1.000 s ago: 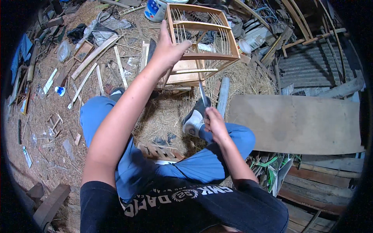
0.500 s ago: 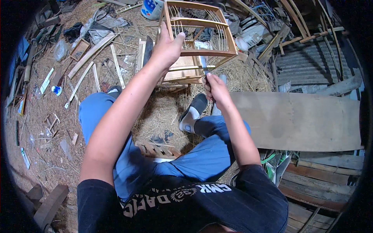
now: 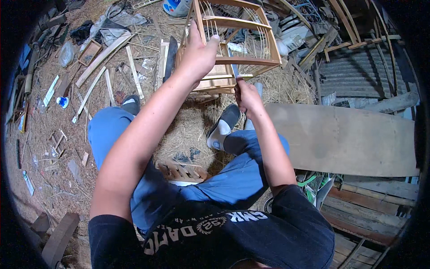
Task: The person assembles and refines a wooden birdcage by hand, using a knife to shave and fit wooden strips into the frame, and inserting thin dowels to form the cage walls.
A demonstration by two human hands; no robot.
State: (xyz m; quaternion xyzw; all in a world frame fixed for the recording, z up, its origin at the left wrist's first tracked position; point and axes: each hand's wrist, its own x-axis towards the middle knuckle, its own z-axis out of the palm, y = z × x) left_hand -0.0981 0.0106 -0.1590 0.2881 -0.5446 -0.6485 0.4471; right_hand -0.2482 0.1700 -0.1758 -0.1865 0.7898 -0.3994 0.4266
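Observation:
My left hand (image 3: 199,56) is closed around the left side of a small wooden cage frame (image 3: 248,61) with thin upright bars. The frame is held tilted above a pale wooden stand (image 3: 215,84). In my right hand (image 3: 249,96), fingers wrapped round its handle, is a knife (image 3: 235,71). Its blade points up and away, close to the frame's near lower rail; I cannot tell whether it touches. A broad dark blade (image 3: 170,58) stands beside the stand, left of the frame.
Straw covers the ground, with wooden strips (image 3: 134,71) and a small wooden box (image 3: 90,51) at the left. A large brown board (image 3: 345,139) lies at my right. Corrugated sheet (image 3: 354,76) is behind it. A white and blue bucket (image 3: 175,7) stands at the far side.
The cage frame and my left hand have shifted a little to the right. My right hand has turned slightly with the knife, staying near the lower rail.

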